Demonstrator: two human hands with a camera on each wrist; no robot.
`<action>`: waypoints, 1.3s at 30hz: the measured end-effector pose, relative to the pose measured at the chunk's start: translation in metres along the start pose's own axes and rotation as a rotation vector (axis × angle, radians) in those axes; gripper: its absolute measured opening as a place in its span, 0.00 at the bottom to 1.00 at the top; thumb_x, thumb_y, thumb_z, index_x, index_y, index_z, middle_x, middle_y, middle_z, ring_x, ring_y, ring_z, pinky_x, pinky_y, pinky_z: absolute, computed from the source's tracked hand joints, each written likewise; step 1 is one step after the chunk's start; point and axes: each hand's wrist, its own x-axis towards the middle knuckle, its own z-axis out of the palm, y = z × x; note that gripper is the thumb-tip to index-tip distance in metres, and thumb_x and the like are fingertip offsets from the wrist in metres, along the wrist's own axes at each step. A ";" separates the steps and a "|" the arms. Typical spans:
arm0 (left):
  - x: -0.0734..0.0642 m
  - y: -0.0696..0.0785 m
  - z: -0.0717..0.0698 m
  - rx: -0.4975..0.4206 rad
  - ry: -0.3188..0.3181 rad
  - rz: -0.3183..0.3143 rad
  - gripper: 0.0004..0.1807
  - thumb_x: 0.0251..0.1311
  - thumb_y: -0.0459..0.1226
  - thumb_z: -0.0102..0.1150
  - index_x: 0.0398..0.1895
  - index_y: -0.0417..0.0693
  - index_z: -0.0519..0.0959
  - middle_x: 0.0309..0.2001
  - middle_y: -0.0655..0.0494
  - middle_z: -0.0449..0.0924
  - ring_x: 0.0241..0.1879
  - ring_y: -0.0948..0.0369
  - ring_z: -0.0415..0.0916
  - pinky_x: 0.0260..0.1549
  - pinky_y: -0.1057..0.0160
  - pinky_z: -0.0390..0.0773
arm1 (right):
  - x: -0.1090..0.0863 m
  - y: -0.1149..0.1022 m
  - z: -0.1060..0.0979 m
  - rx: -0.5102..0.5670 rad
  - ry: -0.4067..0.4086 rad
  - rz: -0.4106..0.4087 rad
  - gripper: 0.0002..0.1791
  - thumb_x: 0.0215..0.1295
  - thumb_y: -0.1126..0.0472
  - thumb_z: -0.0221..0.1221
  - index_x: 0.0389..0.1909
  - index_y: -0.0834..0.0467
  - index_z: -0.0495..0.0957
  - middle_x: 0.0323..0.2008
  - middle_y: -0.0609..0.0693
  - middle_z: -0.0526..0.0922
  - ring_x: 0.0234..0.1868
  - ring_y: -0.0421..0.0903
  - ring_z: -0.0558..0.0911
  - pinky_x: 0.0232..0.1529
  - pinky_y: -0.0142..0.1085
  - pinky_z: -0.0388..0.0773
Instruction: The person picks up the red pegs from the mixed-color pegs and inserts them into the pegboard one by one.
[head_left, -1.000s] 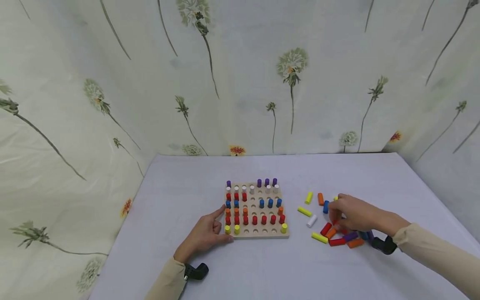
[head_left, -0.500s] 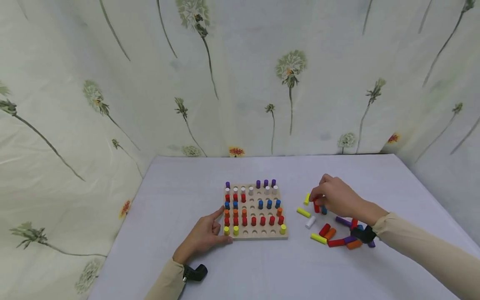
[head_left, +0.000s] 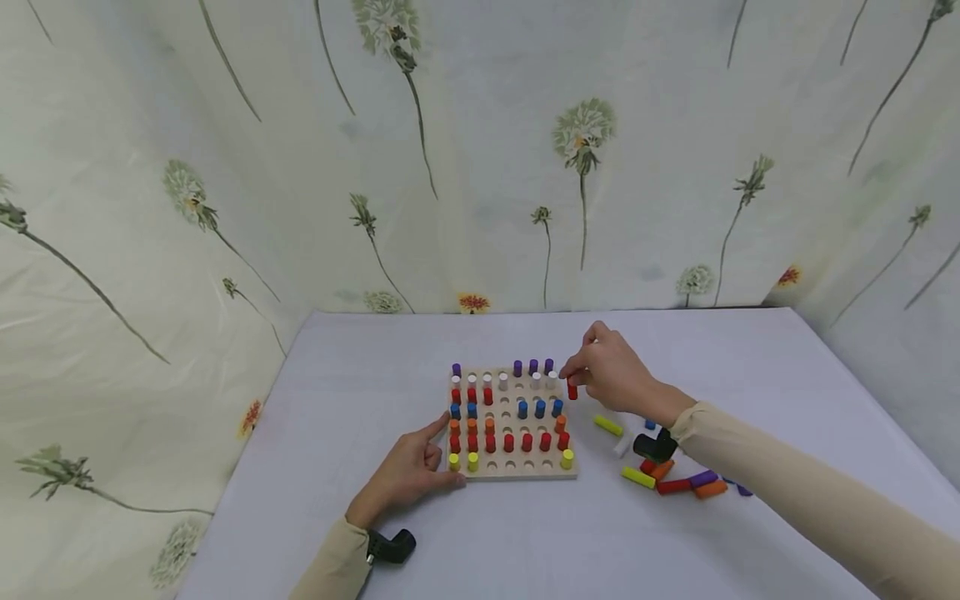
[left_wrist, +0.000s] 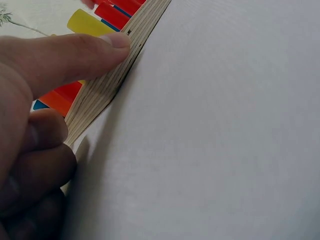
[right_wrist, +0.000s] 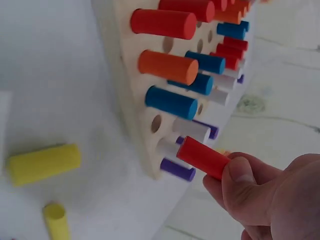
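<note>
A wooden pegboard (head_left: 525, 477) stands on the table, its rows partly filled with coloured pegs. My left hand (head_left: 408, 467) is at its near left corner, thumb (left_wrist: 107, 47) pressed on the front edge and straight index finger along the left side. The remaining fingers of that hand are curled. Between thumb and fingertips, my right hand (head_left: 615, 371) pinches a red peg (right_wrist: 204, 157) just off the board's far right corner. In the right wrist view an uncovered hole (right_wrist: 156, 123) lies close by, among white, blue and purple pegs.
Loose pegs lie on the white cloth right of the board, among them a yellow peg (head_left: 608, 425), a red peg (head_left: 674, 487) and an orange peg (head_left: 710, 489). My right sleeve (head_left: 787, 475) passes over part of them. A flower-patterned curtain (head_left: 480, 167) hangs behind.
My right hand has moved left from the pile of loose pegs to the board's right side, carrying the red peg. The left hand and the board stay put.
</note>
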 end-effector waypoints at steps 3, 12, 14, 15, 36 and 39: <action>-0.001 0.000 0.000 0.000 -0.007 0.007 0.56 0.57 0.43 0.81 0.84 0.41 0.58 0.17 0.66 0.63 0.17 0.68 0.58 0.21 0.70 0.60 | 0.011 -0.009 0.004 0.015 -0.012 0.000 0.08 0.62 0.70 0.73 0.35 0.53 0.94 0.28 0.43 0.89 0.43 0.50 0.69 0.42 0.44 0.66; 0.002 -0.002 0.000 0.013 -0.013 0.041 0.55 0.58 0.42 0.80 0.84 0.41 0.58 0.17 0.67 0.62 0.17 0.69 0.57 0.22 0.70 0.60 | 0.038 -0.029 0.013 0.092 -0.047 -0.010 0.04 0.63 0.66 0.74 0.35 0.53 0.93 0.30 0.43 0.90 0.45 0.50 0.70 0.45 0.45 0.68; 0.003 -0.001 0.000 0.010 -0.016 0.049 0.55 0.58 0.42 0.80 0.84 0.40 0.58 0.17 0.66 0.62 0.17 0.69 0.57 0.23 0.70 0.61 | 0.043 -0.032 0.016 0.112 -0.055 -0.011 0.04 0.62 0.65 0.74 0.36 0.54 0.93 0.30 0.44 0.90 0.45 0.50 0.70 0.46 0.46 0.67; 0.003 -0.001 0.000 0.008 -0.017 0.051 0.55 0.58 0.42 0.80 0.84 0.40 0.57 0.17 0.66 0.62 0.17 0.69 0.57 0.23 0.70 0.60 | 0.045 -0.033 0.018 0.122 -0.061 -0.013 0.04 0.62 0.66 0.74 0.36 0.54 0.93 0.30 0.44 0.90 0.45 0.50 0.70 0.47 0.46 0.67; 0.000 -0.001 -0.003 0.015 -0.007 0.047 0.54 0.58 0.42 0.80 0.83 0.38 0.58 0.17 0.65 0.62 0.18 0.68 0.56 0.23 0.69 0.60 | 0.074 -0.045 0.053 0.177 -0.155 0.003 0.03 0.60 0.64 0.73 0.33 0.53 0.94 0.26 0.42 0.88 0.40 0.45 0.72 0.44 0.43 0.68; 0.000 -0.002 -0.002 0.017 -0.011 0.037 0.55 0.59 0.43 0.80 0.83 0.39 0.58 0.17 0.65 0.63 0.18 0.68 0.57 0.22 0.69 0.60 | 0.074 -0.045 0.056 0.181 -0.185 0.026 0.03 0.61 0.63 0.73 0.33 0.53 0.94 0.26 0.42 0.88 0.41 0.46 0.72 0.44 0.43 0.69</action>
